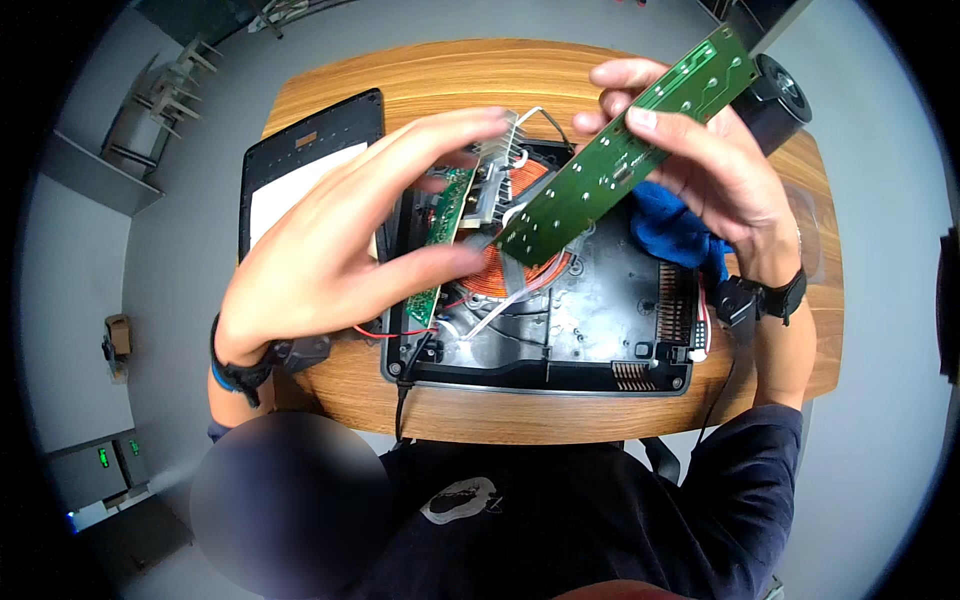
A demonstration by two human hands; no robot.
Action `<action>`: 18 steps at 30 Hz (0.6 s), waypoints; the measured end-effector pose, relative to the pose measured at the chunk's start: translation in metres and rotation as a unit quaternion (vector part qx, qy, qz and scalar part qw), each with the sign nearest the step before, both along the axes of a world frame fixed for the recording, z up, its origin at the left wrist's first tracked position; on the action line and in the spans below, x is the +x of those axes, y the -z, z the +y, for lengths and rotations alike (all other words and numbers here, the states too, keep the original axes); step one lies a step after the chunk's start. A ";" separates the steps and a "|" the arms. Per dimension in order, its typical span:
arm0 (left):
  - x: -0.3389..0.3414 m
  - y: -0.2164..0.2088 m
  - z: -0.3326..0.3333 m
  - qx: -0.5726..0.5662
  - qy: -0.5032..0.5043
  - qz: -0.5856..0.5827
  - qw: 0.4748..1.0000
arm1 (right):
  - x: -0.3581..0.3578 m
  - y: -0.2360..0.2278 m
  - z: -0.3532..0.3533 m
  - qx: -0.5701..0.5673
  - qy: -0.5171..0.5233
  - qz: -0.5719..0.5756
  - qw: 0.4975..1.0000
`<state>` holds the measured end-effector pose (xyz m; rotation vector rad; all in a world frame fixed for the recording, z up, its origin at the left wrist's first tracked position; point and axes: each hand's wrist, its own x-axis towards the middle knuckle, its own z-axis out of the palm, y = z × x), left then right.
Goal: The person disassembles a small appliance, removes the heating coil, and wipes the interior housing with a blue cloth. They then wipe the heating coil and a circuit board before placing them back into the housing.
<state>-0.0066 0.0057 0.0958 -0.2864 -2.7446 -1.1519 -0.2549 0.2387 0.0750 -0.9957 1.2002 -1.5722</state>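
Note:
My right hand grips a long green circuit board, thumb on its soldered face and fingers behind. The board is tilted over an opened black induction cooker base. Partly hidden beneath it is a round copper coil. Slightly blurred, my left hand is spread, thumb and fingers apart, around a second green circuit board with a metal heatsink. This second board sits tilted at the base's left side. Whether my left fingertips touch it, I cannot tell.
A black panel with a white sheet lies at the table's left. Bunched blue cloth is by my right wrist, and a black cylinder stands behind that hand. Thin wires run around the base on the wooden table.

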 end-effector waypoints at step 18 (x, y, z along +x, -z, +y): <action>-0.082 0.035 0.051 0.034 -0.035 -0.143 0.989 | -0.061 0.065 0.060 0.243 0.046 0.573 0.781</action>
